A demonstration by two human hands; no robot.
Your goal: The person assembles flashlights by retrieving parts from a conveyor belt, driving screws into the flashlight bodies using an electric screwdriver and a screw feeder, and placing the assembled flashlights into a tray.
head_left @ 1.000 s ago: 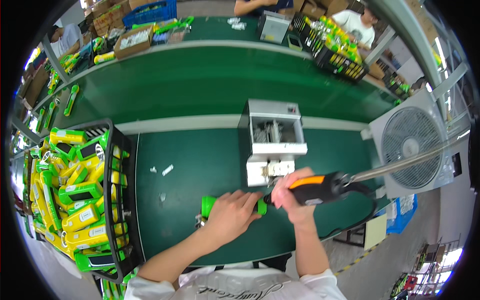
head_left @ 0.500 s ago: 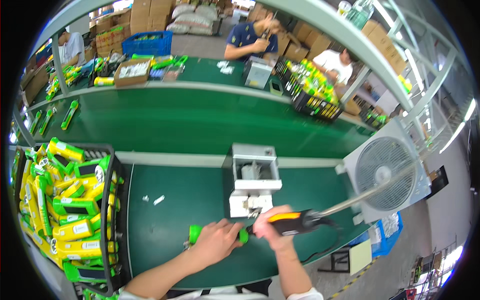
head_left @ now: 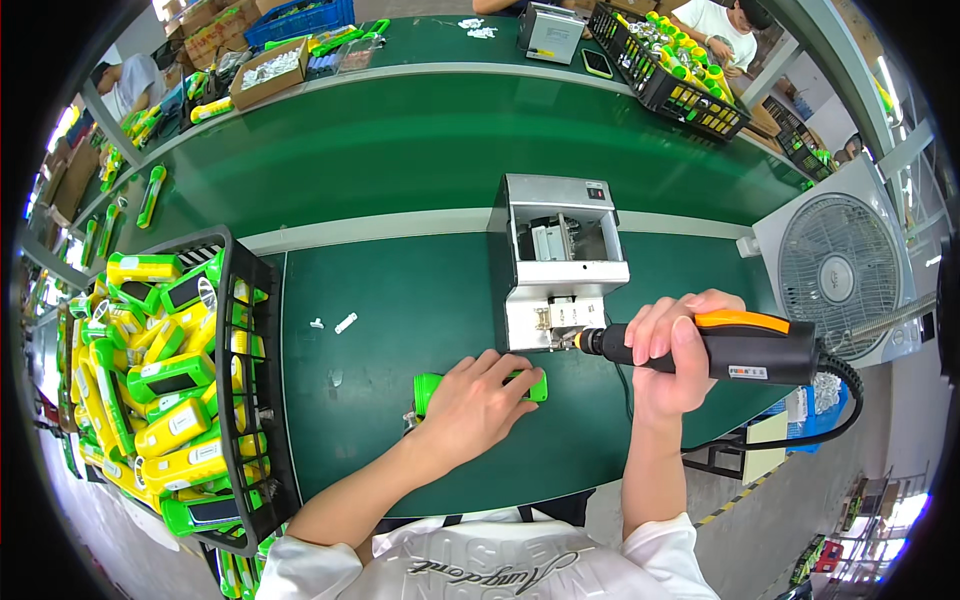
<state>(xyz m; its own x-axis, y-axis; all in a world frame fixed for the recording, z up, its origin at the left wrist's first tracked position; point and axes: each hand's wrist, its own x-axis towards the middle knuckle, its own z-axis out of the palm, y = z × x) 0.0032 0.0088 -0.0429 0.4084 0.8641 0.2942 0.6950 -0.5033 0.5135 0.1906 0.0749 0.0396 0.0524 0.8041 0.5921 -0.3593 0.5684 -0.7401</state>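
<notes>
Head view: right hand [head_left: 680, 350] grip wraps black screwdriver [head_left: 765, 352], tip at silver dispenser [head_left: 568, 272] by table's [head_left: 370, 290] back edge; best keep tip square, light. Left hand [head_left: 478, 408] grip holds green device [head_left: 427, 390] toward front edge; should pin it flat, steady.

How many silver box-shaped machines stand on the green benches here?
2: the near machine on the near bench, by the tip of the power screwdriver; the far machine on the far bench. Others may be hidden.

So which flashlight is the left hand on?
The green flashlight lying singly on the near tabletop, under the left hand; those in the black crate are heaped together.
</notes>
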